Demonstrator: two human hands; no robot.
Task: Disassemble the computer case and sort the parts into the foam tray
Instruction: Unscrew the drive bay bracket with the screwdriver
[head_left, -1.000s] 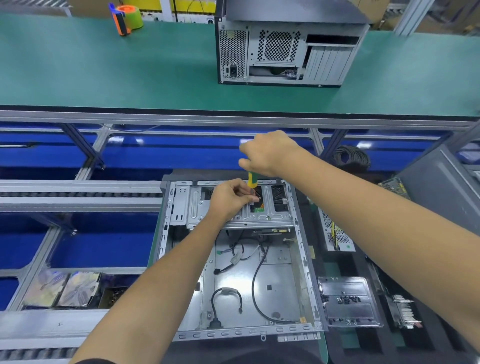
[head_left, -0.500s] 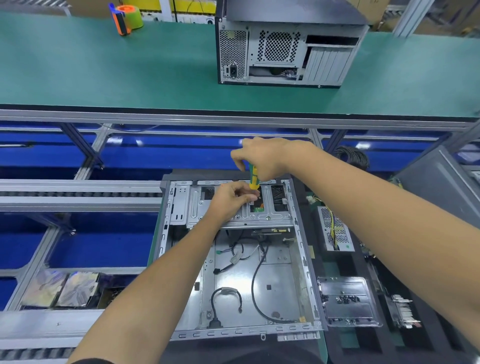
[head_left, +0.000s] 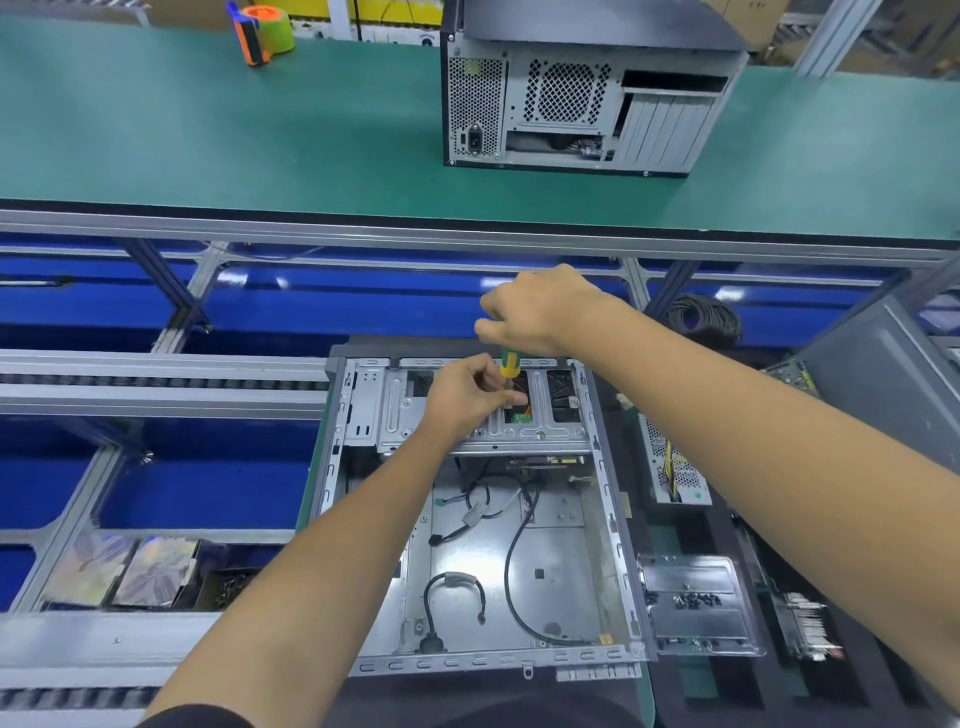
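Open case (head_left: 470, 551) mostly gutted — loose cables left. Right hand (head_left: 535, 312) grips screwdriver (head_left: 509, 364) over far drive cage (head_left: 483, 415); left hand (head_left: 467, 395) pinches at tip. Removed parts lie right — cage pending.

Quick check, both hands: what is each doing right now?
Left hand: fingers pinched at the screwdriver shaft, over the drive cage.
Right hand: holding the screwdriver handle.

Both arms extended forward, forearms bare. Right hand (head_left: 535, 312) fisted, knuckles up, wrist bent down. Left hand (head_left: 467, 395) just below and nearer, fingers curled, fingertips (head_left: 511, 399) pinched together.
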